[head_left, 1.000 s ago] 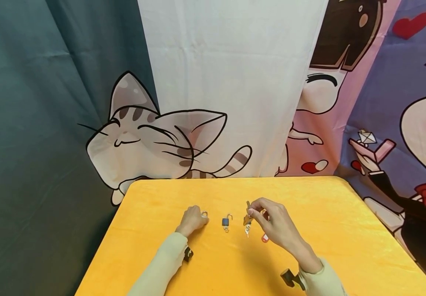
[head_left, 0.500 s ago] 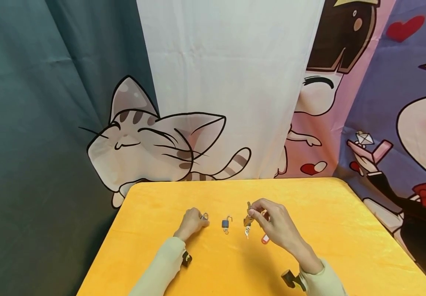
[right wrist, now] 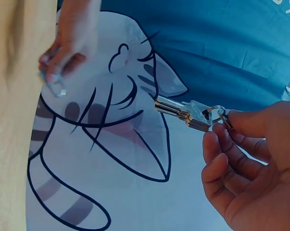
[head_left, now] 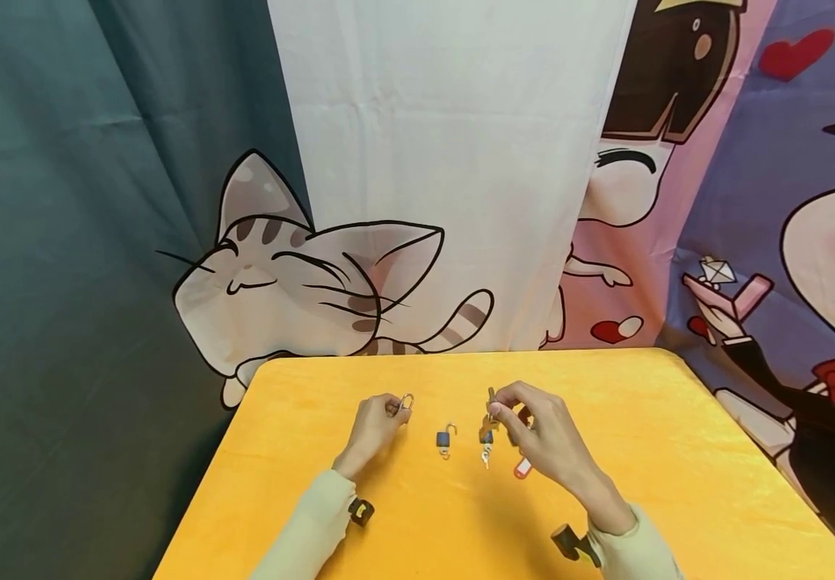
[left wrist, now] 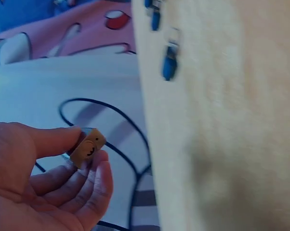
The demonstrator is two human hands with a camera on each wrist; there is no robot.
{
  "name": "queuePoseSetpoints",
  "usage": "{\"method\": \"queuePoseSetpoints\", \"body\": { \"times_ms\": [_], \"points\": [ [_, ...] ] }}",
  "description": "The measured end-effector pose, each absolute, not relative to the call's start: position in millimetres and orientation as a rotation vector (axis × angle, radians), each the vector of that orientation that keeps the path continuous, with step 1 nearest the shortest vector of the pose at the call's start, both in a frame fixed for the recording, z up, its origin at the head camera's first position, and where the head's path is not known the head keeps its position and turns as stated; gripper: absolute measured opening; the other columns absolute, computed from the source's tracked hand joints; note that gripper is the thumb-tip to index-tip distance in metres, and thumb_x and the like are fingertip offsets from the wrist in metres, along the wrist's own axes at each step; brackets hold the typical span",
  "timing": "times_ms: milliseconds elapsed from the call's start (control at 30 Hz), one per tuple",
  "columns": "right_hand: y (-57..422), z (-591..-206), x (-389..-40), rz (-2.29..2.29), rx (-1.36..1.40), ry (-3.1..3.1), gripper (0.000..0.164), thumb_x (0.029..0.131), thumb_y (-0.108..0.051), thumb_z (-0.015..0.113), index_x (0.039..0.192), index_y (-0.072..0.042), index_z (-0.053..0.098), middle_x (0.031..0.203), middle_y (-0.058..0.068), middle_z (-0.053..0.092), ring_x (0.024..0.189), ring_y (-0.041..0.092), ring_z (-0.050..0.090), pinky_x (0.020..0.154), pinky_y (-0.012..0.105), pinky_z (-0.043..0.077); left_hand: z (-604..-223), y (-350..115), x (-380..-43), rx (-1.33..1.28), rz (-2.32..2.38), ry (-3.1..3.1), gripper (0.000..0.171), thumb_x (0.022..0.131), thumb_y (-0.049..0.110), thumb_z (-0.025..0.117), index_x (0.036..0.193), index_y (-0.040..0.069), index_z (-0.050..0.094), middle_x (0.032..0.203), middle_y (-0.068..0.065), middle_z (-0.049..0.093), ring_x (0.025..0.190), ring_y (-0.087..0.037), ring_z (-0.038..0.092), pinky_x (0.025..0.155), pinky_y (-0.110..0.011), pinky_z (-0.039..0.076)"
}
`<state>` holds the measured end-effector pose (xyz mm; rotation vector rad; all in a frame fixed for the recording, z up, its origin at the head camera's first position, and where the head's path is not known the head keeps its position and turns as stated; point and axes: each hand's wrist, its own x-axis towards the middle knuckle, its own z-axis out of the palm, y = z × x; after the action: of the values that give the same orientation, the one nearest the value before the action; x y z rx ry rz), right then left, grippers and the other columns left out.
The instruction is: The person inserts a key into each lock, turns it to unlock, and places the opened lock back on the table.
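Observation:
My left hand [head_left: 375, 427] pinches a padlock [left wrist: 88, 148] between thumb and fingers, above the table. Its brass underside with the keyhole faces the left wrist camera, and its shackle points up in the head view. With thumb and forefinger my right hand [head_left: 551, 431] grips a key ring [right wrist: 217, 114]; several keys [right wrist: 186, 113] fan out from it. On the table between the hands lies a blue padlock [head_left: 442, 440] with its shackle swung out. Another blue padlock [head_left: 486, 437] lies near the right fingers, partly hidden by the keys, with a small key [head_left: 486, 457] at its lower end.
A red-rimmed tag [head_left: 522, 468] shows just below my right hand; whether it hangs or lies on the table cannot be told. The yellow table [head_left: 417, 524] ends at a printed curtain [head_left: 461, 161] behind. Each wrist carries a dark camera mount [head_left: 570, 544].
My left hand has lifted its padlock off the table and tilted it, moving slightly up. The right hand stays almost in place, still holding the keys.

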<state>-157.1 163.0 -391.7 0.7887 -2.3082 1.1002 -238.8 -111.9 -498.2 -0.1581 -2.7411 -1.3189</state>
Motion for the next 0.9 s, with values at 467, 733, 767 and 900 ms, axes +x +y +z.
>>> {"method": "queuePoseSetpoints", "body": {
  "times_ms": [467, 733, 767, 900],
  "points": [
    [157.9, -384.2, -154.7, 1.096, 0.768, -2.303, 0.011, 0.092, -0.01, 0.068, 0.094, -0.02, 0.067, 0.082, -0.012, 0.067, 0.056, 0.001, 0.048, 0.047, 0.018, 0.041, -444.2, -95.1, -210.6, -0.314, -1.419, -2.444, 0.021, 0.091, 0.028, 0.072, 0.105, 0.012, 0.073, 0.088, 0.002, 0.073, 0.08, -0.01, 0.067, 0.074, -0.024, 0.055],
    [152.2, -380.6, -151.0, 1.096, 0.791, -2.297, 0.012, 0.092, -0.009, 0.067, 0.094, -0.021, 0.067, 0.083, -0.013, 0.068, 0.063, 0.003, 0.051, 0.052, 0.02, 0.044, -419.1, -84.8, -192.5, -0.352, -1.572, -2.275, 0.021, 0.087, 0.028, 0.076, 0.103, 0.014, 0.073, 0.09, 0.002, 0.074, 0.081, -0.01, 0.069, 0.077, -0.024, 0.056],
    [151.4, -380.4, -150.6, 1.096, 0.792, -2.298, 0.012, 0.092, -0.009, 0.067, 0.094, -0.021, 0.067, 0.083, -0.013, 0.068, 0.063, 0.002, 0.051, 0.052, 0.02, 0.044, -416.0, -83.6, -190.1, -0.356, -1.598, -2.254, 0.021, 0.087, 0.028, 0.076, 0.103, 0.014, 0.073, 0.091, 0.002, 0.075, 0.082, -0.01, 0.069, 0.078, -0.024, 0.057],
    [147.4, -379.7, -148.9, 1.106, 0.807, -2.289, 0.012, 0.092, -0.008, 0.067, 0.094, -0.02, 0.067, 0.082, -0.013, 0.067, 0.063, 0.001, 0.051, 0.053, 0.02, 0.045, -406.7, -79.1, -182.5, -0.389, -1.693, -2.169, 0.022, 0.086, 0.027, 0.076, 0.103, 0.013, 0.073, 0.092, -0.002, 0.075, 0.084, -0.012, 0.07, 0.08, -0.025, 0.058]
  ]
}}
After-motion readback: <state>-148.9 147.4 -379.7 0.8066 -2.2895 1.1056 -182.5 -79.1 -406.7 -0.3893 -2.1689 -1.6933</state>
